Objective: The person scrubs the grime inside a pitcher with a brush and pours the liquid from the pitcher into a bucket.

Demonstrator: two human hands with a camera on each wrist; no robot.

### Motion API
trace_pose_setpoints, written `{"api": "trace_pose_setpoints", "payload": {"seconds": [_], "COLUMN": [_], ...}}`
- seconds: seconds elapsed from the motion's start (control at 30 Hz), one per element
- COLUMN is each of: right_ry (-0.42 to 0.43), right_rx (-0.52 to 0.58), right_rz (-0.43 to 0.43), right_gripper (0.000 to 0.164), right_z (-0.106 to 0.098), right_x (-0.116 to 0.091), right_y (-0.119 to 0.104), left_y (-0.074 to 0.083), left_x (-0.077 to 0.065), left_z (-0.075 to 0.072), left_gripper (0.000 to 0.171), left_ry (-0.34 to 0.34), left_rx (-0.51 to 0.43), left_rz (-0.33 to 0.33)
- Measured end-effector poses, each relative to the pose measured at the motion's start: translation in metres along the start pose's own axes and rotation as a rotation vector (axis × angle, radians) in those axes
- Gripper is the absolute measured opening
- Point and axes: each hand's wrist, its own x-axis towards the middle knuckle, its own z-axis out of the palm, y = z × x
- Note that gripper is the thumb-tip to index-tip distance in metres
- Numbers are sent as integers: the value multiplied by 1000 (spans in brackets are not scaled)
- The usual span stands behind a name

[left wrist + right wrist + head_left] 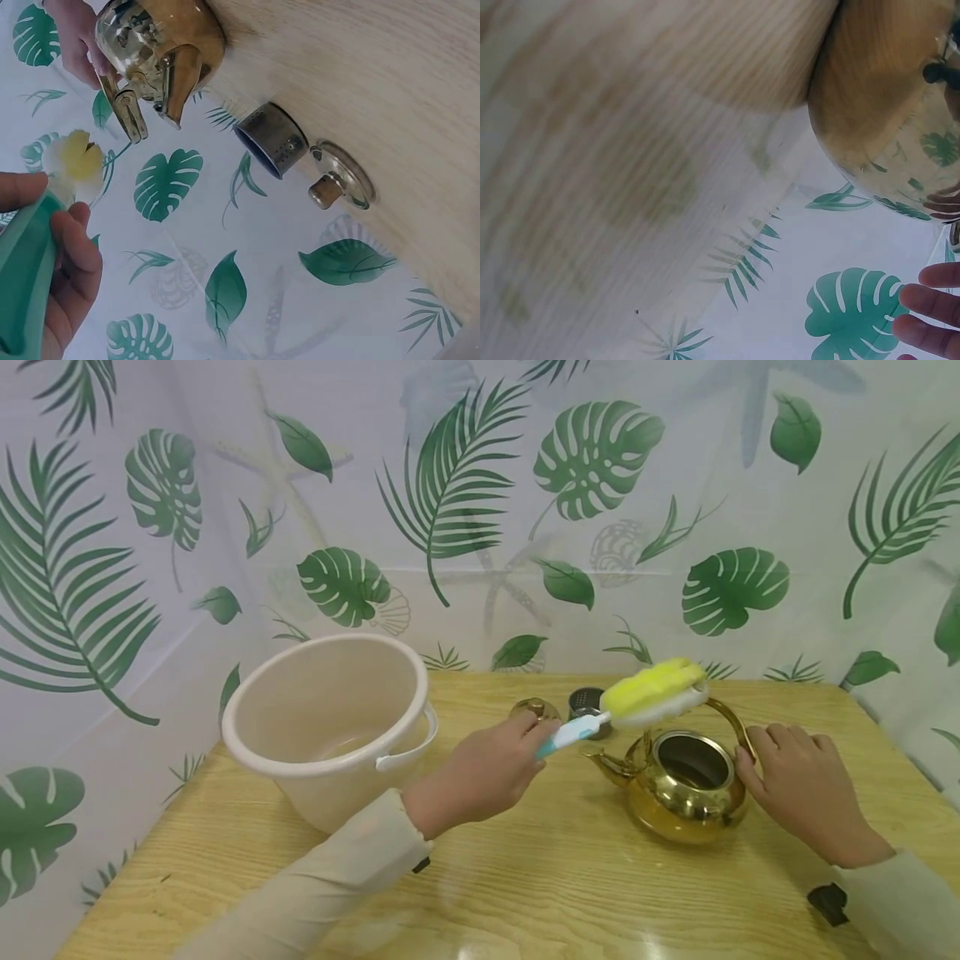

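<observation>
My left hand [476, 768] grips the teal and white handle of a sponge brush [573, 733]. Its yellow and white sponge head [654, 692] is held in the air, above and a little behind the kettle's opening. A shiny gold kettle [686, 814] stands upright on the table without its lid, spout to the left. At its right side, my right hand [806, 785] holds the raised arched handle [731, 718]. In the right wrist view only some fingers [934, 307] show beside the kettle's body [885, 105].
A large cream bucket [322, 766] with a white handle stands on the left of the wooden table [480, 893]. Behind the brush lie a perforated metal strainer [274, 139] and the gold kettle lid [345, 172]. A leaf-patterned cloth [465, 618] covers the wall behind.
</observation>
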Motion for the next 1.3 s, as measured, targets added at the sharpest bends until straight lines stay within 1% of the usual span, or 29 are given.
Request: {"api": "trace_pose_setpoints", "payload": {"seconds": [0.23,0.4,0.5,0.63,0.77,0.9,1.07,1.17,1.3], "right_ry": [-12,-32,-20,-6,-23,-26,-18,-18,-11], "right_rx": [-10,-6,-13,-24,-15,-9,-16,-19,-20], "right_rz": [-6,9,1,-13,-3,-1,-8,-11,-17], "right_gripper": [67,72,71,70,72,72,72,72,72], "right_z": [-1,-1,-1,-1,-1,-1,-1,-2,-2], "right_x": [1,2,2,2,1,0,0,0,0], "right_y": [0,0,0,1,1,0,-1,0,1], "left_y": [2,3,2,2,2,2,2,2,2], "left_x": [3,6,8,13,20,28,36,40,44], "left_z": [-7,-11,-12,-13,-15,-15,-17,-20,-26], "left_gripper": [42,41,40,40,40,40,39,39,40], "left_ry": [-98,-161,-191,-235,-283,-314,-331,-344,-380], "left_rx": [22,32,48,74,89,103,122,138,164], "left_rz": [62,88,100,119,139,159,185,201,207]}}
